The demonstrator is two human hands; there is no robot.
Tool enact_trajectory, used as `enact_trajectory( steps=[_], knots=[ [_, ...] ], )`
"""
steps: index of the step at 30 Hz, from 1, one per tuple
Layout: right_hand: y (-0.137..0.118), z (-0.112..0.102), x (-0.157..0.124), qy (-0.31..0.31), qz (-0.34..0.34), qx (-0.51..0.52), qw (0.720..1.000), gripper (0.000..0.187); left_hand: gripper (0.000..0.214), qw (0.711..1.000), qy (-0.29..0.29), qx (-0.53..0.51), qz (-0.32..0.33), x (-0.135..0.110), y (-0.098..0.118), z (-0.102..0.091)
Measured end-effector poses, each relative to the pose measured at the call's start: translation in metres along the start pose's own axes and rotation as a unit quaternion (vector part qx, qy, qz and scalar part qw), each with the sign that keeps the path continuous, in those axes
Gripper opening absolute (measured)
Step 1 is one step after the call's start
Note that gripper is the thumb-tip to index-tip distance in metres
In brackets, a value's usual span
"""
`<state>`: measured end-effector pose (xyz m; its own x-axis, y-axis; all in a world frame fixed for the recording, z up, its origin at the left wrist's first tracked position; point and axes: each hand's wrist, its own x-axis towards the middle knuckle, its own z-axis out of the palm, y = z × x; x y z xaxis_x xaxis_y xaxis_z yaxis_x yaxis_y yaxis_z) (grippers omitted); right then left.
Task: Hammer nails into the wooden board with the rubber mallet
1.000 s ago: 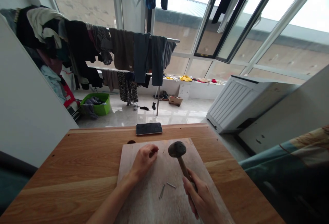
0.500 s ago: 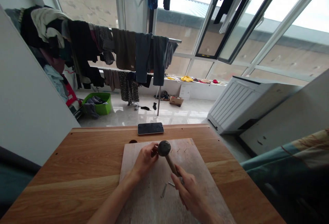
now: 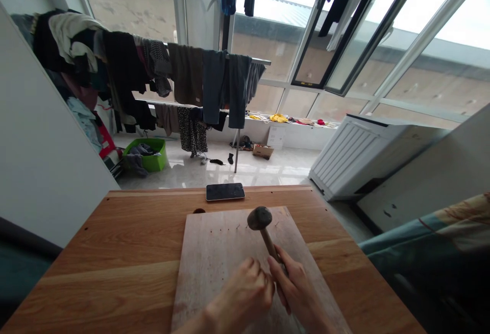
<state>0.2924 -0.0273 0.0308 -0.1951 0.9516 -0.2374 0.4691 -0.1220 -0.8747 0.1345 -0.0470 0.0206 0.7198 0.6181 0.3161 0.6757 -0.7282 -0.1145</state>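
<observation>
My right hand (image 3: 294, 283) grips the light handle of a hammer (image 3: 271, 244) with a thick, dark, rounded head raised over a pale wooden board (image 3: 202, 262). My left hand (image 3: 245, 290) is low over the board, close beside the right hand. Its fingers are curled and the tips are hidden, so what they hold, if anything, cannot be seen. Thin nails, such as one nail (image 3: 276, 224) right of the hammer head and another nail (image 3: 238, 227) to its left, stand in a row near the board's far edge. Small dark dots (image 3: 220, 230) continue that row leftward.
The board lies on a brown wooden table (image 3: 115, 252). A phone (image 3: 225, 192) lies by the table's far edge, and a small dark round thing (image 3: 199, 211) sits behind the board. Beyond are a laundry rack (image 3: 260, 61), a green basket (image 3: 156, 158) and a white cabinet (image 3: 352, 155).
My left hand has left the nail row and come back toward me, beside my right hand. It now covers where loose nails lay. The hammer has shifted a little to the right.
</observation>
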Motion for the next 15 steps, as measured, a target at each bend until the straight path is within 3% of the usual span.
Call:
enact_trajectory(
  steps=[4, 7, 9, 12, 15],
  knots=[
    [0.001, -0.004, -0.004, -0.005, -0.022, -0.007, 1.000, 0.067, 0.009, 1.000, 0.010, 0.001, 0.021, 0.005, 0.010, 0.011],
    [0.000, -0.005, -0.005, -0.016, -0.022, 0.014, 1.000, 0.063, 0.005, 0.998, 0.001, -0.060, 0.019, -0.002, -0.011, 0.007],
    [0.000, -0.005, -0.005, -0.016, -0.010, 0.036, 0.999, 0.062, 0.012, 0.989, 0.014, -0.139, -0.048, -0.010, -0.032, 0.004],
    [-0.001, -0.004, -0.004, -0.022, -0.004, 0.050, 0.998, 0.058, 0.027, 0.924, 0.097, -0.291, -0.229, -0.023, -0.065, 0.008],
    [0.000, 0.001, -0.004, -0.016, -0.015, 0.053, 0.998, 0.058, 0.019, 0.845, 0.165, -0.383, -0.336, -0.033, -0.089, 0.017]
  ],
)
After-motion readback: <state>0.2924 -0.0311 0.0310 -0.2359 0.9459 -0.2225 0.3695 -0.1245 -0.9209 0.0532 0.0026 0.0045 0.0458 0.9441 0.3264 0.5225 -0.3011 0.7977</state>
